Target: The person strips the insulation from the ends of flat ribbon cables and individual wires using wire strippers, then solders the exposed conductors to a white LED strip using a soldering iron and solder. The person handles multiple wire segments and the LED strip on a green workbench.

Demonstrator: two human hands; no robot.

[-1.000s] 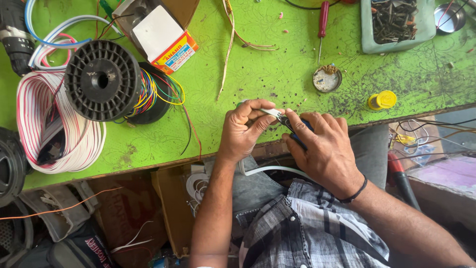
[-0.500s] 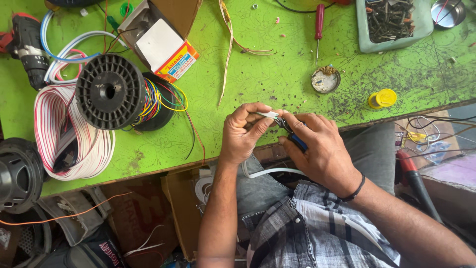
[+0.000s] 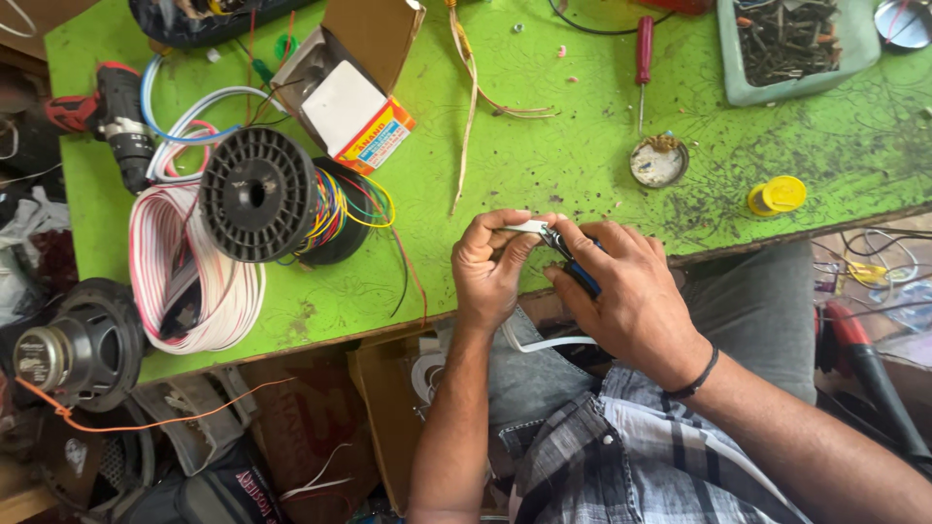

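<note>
My left hand pinches the end of a white flat cable at the front edge of the green workbench. The cable loops down behind my hands toward my lap, showing again as a white strip. My right hand grips a small blue-handled cutter, its jaws closed on the cable end right beside my left thumb. Both hands touch each other over the bench edge.
A black wire spool with coloured wires, a coil of red-white ribbon cable, an open cardboard box, a drill, a red screwdriver, a round tin, a yellow cap and a parts tray lie on the bench. A speaker sits lower left.
The hands stay together on the cable and cutter with little movement. The view has shifted slightly, sliding the bench items to the right in the picture.
</note>
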